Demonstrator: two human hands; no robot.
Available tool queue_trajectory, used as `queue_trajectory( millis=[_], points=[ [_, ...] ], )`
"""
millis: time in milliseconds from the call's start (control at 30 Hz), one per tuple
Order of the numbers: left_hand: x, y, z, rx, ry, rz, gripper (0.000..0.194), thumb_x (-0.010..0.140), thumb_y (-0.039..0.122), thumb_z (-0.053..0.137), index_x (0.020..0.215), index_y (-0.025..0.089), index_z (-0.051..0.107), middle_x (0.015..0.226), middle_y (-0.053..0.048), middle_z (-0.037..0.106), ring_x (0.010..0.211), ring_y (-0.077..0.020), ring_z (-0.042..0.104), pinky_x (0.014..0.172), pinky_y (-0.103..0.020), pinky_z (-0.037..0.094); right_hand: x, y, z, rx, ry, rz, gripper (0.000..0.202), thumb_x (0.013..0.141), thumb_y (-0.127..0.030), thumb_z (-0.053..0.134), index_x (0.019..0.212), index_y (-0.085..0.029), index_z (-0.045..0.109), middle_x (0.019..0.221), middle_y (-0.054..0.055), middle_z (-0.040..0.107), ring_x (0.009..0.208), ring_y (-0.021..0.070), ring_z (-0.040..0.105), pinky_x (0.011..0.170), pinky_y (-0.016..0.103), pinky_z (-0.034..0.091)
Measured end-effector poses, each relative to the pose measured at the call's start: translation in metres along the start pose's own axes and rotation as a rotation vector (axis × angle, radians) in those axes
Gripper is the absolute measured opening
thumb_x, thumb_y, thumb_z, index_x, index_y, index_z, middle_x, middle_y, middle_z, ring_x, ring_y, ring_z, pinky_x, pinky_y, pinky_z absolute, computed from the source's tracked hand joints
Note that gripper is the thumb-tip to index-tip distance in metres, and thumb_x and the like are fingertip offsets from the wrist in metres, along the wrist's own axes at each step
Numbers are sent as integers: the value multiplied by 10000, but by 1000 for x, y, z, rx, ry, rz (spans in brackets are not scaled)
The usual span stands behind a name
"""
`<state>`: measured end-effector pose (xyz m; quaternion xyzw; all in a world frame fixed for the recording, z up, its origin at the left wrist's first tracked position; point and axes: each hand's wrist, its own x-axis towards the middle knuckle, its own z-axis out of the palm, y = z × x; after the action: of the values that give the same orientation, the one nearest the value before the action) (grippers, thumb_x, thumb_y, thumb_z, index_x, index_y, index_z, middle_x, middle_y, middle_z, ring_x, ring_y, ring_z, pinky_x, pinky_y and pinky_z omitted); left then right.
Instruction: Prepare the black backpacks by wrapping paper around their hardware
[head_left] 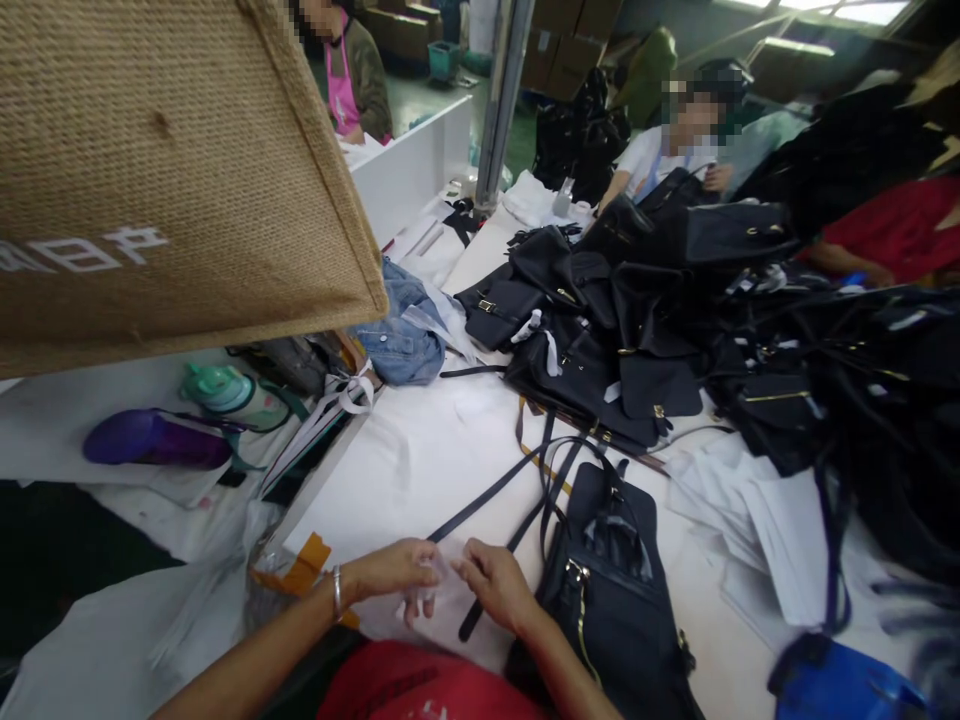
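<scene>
Near the table's front edge, my left hand (401,575), with a bracelet at the wrist, has its fingers curled on a thin, translucent whitish wrap (448,580). Facing it, my right hand (496,585) pinches the other side of this wrap; blur hides its exact kind. A narrow black strap (484,497) runs down to my left hand, and a second strap's end (470,620) shows below my right hand. Just right of my right forearm lies a black backpack (622,610) with a gold zipper, its thin straps looping up over the table.
Several black bags (585,380) are heaped across the back and right. White paper sheets (780,530) lie right of the backpack, near a blue object (847,680). A burlap panel (187,200) hangs upper left, above a purple bottle (157,440). A co-worker (667,150) sits across.
</scene>
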<state>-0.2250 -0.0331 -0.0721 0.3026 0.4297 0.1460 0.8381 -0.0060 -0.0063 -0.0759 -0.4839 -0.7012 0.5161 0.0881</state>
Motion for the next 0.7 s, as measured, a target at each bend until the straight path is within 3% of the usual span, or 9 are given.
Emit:
queue_trajectory(
  millis=[133,267,400,533,600,700],
  points=[
    [9,-1,2,-79,99,115,235,693,319,733,810,157,609,742,-56,702,626,-173,647,658,-297,487,14,2,17,33,-49,8,300,901,-395,489,690,-192,553,586,-41,572,550,104,492,529,207,281],
    [19,-11,-2,-78,216,159,217,729,342,685,711,166,560,573,1,620,499,-128,547,544,-258,430,29,4,25,15,-67,22,335,915,-390,474,659,-192,563,569,-38,581,549,108,518,546,213,309],
    [22,-24,-16,-47,301,195,216,765,345,640,694,161,552,560,10,603,499,-117,525,539,-248,403,45,9,23,-55,-62,33,344,957,-367,414,701,-200,573,605,-29,609,586,122,563,592,223,369],
    [17,-25,-30,-5,349,222,175,777,307,616,726,145,575,593,5,614,535,-128,543,573,-261,419,60,13,18,-359,89,-76,149,942,-276,473,1018,-212,585,954,46,647,892,193,589,783,292,419],
    [13,-22,-33,21,362,235,169,797,296,589,730,141,584,618,-2,626,556,-133,554,593,-267,424,67,14,15,-589,72,-204,241,886,-230,571,1127,-233,558,1094,71,607,1026,237,541,868,345,404],
    [7,-17,-34,65,386,254,175,816,291,562,724,144,587,632,-5,632,573,-138,561,607,-268,420,75,14,12,-765,-22,-298,229,838,-211,637,1060,-221,579,1079,84,598,1040,272,517,902,397,382]
  ],
)
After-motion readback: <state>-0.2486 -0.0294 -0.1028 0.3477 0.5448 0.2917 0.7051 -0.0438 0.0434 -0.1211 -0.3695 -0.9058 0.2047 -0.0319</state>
